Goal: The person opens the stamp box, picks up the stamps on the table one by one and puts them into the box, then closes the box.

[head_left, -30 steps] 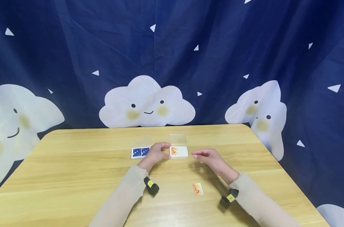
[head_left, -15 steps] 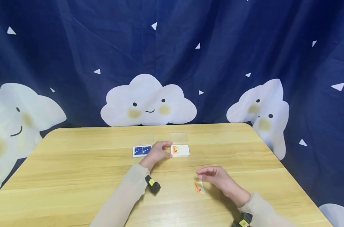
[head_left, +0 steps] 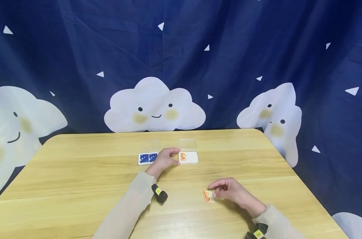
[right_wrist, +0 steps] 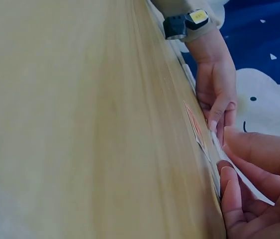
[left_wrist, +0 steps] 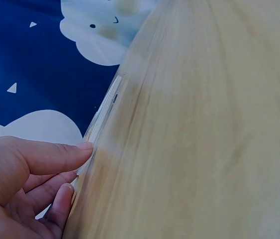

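My left hand (head_left: 164,158) holds the left end of a small clear plastic case (head_left: 193,157) between thumb and fingers; in the left wrist view the thumb (left_wrist: 60,157) lies on the case's edge. Inside the case is white, with an orange-and-white picture card at its left; its clear lid (head_left: 187,143) lies folded back. My right hand (head_left: 233,192) is at a loose orange-and-white card (head_left: 208,196) flat on the table, fingertips at its right and upper edges. The right wrist view shows the thumb apart from the curled fingers, beside that card (right_wrist: 195,124).
Left of my left hand stands a second open case (head_left: 143,158) with two dark blue cards, its clear lid (head_left: 150,145) folded back. The wooden table (head_left: 79,192) ends at a dark blue curtain (head_left: 181,49) printed with clouds.
My right hand has come down from beside the right case, toward me, to the loose card. The left hand keeps its hold on the case.
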`<move>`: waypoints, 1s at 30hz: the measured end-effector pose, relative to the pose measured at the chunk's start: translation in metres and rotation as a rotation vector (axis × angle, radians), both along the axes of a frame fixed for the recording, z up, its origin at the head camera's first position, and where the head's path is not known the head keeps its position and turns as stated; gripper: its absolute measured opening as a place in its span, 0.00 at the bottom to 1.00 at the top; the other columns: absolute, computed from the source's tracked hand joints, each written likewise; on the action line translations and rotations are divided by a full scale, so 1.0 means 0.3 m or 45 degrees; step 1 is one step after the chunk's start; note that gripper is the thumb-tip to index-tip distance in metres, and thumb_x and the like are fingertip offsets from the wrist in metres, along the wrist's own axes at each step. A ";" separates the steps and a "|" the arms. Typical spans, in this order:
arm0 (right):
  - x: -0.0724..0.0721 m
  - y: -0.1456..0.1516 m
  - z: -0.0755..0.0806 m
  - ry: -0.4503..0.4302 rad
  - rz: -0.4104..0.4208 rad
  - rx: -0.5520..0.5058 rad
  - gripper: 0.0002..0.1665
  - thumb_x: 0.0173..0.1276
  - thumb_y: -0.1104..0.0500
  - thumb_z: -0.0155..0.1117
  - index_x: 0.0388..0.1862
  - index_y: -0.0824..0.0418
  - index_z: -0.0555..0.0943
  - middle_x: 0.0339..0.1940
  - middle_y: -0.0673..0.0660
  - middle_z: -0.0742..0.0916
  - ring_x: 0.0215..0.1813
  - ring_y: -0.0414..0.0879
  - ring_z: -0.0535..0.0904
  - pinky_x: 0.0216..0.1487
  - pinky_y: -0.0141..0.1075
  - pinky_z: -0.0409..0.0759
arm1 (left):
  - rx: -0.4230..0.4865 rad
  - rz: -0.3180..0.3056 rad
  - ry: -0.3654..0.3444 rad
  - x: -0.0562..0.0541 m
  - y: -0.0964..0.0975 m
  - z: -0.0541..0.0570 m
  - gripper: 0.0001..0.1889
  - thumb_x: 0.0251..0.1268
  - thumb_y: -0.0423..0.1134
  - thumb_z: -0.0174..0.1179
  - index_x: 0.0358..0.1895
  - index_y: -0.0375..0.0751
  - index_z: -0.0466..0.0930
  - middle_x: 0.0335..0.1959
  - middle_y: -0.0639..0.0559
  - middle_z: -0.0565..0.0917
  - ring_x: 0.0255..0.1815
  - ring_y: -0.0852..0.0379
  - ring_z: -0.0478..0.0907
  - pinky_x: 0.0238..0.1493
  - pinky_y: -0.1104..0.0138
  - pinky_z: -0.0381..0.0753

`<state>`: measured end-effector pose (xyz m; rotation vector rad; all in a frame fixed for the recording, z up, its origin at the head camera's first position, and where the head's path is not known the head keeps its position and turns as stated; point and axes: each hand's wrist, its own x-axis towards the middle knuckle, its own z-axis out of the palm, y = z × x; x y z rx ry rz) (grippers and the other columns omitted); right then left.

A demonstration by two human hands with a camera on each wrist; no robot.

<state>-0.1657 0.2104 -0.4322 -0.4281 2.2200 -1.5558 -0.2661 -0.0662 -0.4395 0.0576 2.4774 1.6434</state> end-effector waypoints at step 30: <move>-0.003 -0.018 -0.009 0.241 0.026 0.199 0.12 0.52 0.67 0.71 0.37 0.65 0.84 0.29 0.55 0.81 0.26 0.37 0.72 0.28 0.27 0.72 | -0.006 0.005 -0.014 -0.008 -0.002 -0.012 0.29 0.43 0.24 0.69 0.54 0.43 0.79 0.56 0.47 0.78 0.56 0.48 0.72 0.62 0.55 0.68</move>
